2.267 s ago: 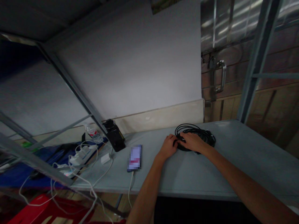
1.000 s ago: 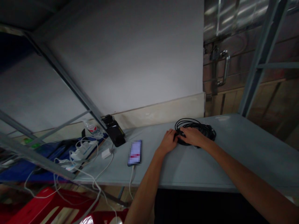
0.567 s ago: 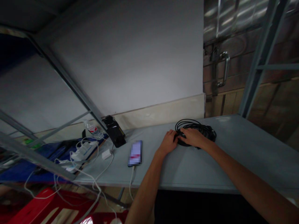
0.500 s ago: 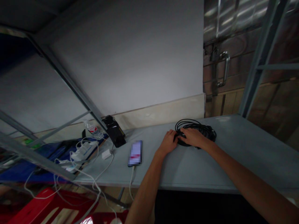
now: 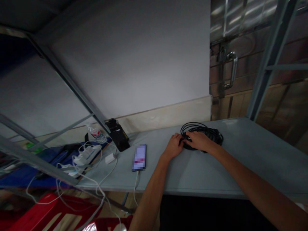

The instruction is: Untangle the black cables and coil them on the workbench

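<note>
Behind everything stands a pale wall [image 5: 144, 70], and along its foot runs the grey counter [image 5: 235, 166], with a metal post [image 5: 267, 67] rising at its far right corner. Left of it spreads a blue sheet [image 5: 16, 179]; below the sheet is a red stool [image 5: 43, 210], partly cut off. The black cable [image 5: 214, 134] lies in a loose coil on the counter, right of its middle and near the wall. The 2 hands meet at the coil's left part: the left hand [image 5: 173, 146] has its fingers curled in at the edge, the right hand [image 5: 197, 140] lies over the near loops, fingertips close to the left's. Whether either pinches a strand, I cannot tell. Beyond the left hand are a white power strip [image 5: 88, 155] with tangled cords, a black device [image 5: 119, 139] near the wall, a clear bottle [image 5: 96, 133], a lit phone [image 5: 139, 157] with 1 white cord at its near end, and a small white adapter [image 5: 110, 158].
</note>
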`<state>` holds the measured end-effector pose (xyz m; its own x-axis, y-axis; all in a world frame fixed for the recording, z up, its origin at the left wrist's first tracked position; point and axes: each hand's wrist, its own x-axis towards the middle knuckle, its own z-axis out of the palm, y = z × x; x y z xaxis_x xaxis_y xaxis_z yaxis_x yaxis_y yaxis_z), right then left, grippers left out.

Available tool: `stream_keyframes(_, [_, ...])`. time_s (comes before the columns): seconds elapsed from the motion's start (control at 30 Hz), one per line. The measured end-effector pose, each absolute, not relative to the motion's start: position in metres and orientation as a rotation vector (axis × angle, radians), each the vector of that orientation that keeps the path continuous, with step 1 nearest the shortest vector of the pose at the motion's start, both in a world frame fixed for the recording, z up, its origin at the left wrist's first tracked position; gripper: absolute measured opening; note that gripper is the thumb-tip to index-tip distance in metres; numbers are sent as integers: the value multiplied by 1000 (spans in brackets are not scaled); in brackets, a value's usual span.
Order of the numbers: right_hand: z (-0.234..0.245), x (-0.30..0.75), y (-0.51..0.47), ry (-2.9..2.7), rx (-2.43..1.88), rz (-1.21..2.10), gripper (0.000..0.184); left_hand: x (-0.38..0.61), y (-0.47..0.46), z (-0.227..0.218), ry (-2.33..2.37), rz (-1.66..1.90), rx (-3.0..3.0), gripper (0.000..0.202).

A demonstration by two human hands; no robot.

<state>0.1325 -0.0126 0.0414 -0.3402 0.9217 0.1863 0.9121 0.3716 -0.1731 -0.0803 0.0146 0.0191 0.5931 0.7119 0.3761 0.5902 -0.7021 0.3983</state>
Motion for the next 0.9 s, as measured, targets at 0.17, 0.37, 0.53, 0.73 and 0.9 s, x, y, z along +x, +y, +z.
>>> stream_keyframes(0.17, [41, 132, -13, -2368, -1628, 47, 45, -80, 15, 19, 1072, 760, 2615, 17])
stream_keyframes(0.37, [45, 131, -14, -2383, -1639, 41, 41, -80, 15, 20, 1072, 736, 2630, 17])
stream_keyframes(0.53, [46, 131, -15, -2378, -1634, 55, 42, -80, 13, 22, 1087, 698, 2638, 19])
stream_keyframes(0.73, [43, 132, -13, -2371, -1619, 39, 41, -80, 8, 26, 1087, 652, 2661, 23])
stream_keyframes(0.9, [40, 133, -12, -2364, -1617, 26, 42, -81, 8, 28, 1063, 629, 2698, 26])
